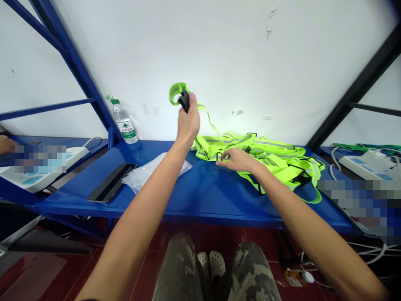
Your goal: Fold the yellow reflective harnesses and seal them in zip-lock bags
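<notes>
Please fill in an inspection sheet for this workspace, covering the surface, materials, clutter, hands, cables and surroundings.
Surface: blue tabletop, straps heaped toward its right.
Job's things: yellow-green straps with grey stripes, loosely piled; a black buckle held up on one strap.
Clutter: phone, clear plastic bag, water bottle with green cap.
Hands: left hand grips the buckle above the table; right hand is at the pile, fingers bent, grip unclear.
Cables: white cables beyond the table's right end.
Surroundings: scuffed white wall behind; dark red floor.
</notes>
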The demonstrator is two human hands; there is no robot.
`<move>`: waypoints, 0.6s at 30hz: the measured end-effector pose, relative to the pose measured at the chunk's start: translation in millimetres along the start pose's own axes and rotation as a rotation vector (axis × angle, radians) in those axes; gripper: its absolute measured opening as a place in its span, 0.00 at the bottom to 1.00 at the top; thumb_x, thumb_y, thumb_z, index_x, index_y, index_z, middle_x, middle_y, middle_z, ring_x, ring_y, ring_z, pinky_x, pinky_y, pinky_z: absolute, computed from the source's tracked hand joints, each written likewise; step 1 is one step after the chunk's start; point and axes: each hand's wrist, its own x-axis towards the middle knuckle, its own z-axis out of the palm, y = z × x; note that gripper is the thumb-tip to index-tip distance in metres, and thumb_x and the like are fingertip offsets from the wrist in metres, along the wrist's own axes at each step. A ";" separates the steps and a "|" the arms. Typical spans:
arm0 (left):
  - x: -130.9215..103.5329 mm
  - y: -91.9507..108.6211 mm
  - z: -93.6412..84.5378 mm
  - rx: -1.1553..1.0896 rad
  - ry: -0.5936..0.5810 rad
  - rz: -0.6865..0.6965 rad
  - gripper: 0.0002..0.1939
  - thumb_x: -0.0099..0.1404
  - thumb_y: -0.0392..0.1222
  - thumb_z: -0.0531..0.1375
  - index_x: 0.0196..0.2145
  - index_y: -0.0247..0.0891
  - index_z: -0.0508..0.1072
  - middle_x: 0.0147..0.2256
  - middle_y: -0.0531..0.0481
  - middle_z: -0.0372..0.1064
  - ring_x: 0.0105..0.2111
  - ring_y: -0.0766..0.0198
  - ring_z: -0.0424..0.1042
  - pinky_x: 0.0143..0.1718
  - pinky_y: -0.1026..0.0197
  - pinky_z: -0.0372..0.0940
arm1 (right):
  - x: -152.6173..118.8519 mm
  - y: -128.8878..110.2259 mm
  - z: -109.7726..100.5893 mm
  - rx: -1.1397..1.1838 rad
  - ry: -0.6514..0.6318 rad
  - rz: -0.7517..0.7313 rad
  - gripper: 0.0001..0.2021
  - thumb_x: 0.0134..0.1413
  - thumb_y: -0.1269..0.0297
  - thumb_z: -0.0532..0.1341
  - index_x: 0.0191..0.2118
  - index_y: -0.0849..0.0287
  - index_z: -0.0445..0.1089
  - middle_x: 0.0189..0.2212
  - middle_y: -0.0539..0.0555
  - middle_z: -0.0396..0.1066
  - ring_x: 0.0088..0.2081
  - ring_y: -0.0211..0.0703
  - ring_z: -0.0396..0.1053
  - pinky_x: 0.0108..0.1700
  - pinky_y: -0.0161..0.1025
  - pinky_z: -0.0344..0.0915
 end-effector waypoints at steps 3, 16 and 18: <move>-0.2 -15.2 1.1 0.121 0.009 -0.014 0.27 0.67 0.62 0.57 0.54 0.39 0.66 0.53 0.38 0.69 0.60 0.47 0.64 0.60 0.50 0.59 | 3.9 -9.7 15.9 -0.155 -0.039 0.023 0.25 0.59 0.51 0.60 0.56 0.62 0.68 0.54 0.66 0.72 0.55 0.60 0.70 0.50 0.46 0.66; -7.4 -9.9 -19.0 0.489 0.027 0.029 0.22 0.62 0.61 0.59 0.41 0.40 0.72 0.40 0.36 0.73 0.54 0.39 0.68 0.53 0.43 0.64 | 30.9 -4.3 8.3 -0.258 0.149 0.180 0.18 0.62 0.71 0.49 0.51 0.65 0.71 0.47 0.70 0.74 0.50 0.63 0.72 0.48 0.52 0.65; -3.7 -14.2 -26.0 0.561 0.014 0.095 0.21 0.61 0.60 0.60 0.40 0.40 0.73 0.40 0.36 0.73 0.55 0.39 0.68 0.54 0.44 0.64 | 31.7 2.3 -10.6 -0.202 0.274 0.198 0.20 0.63 0.70 0.47 0.54 0.64 0.69 0.48 0.71 0.73 0.50 0.63 0.71 0.48 0.52 0.65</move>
